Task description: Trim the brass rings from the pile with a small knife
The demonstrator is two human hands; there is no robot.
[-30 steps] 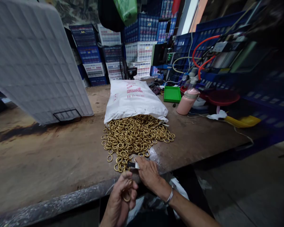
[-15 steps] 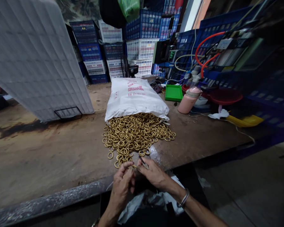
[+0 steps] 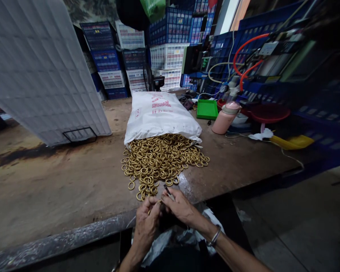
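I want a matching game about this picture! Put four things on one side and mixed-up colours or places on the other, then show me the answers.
Things:
1. right hand
2. rings
3. sack
4. tray

Colours, places, states:
A. green
B. heaped at the sack's open end
C. holding a thin, dark-tipped tool
D. white with red print

Right pairs: 1-C, 2-B, 3-D, 4-A

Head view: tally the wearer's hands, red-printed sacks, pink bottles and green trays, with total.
Hands: 2 (left hand, right hand)
Red-printed sack: 1
Pink bottle: 1
Green tray: 1
Total: 5; the gold rings overlap too much to count.
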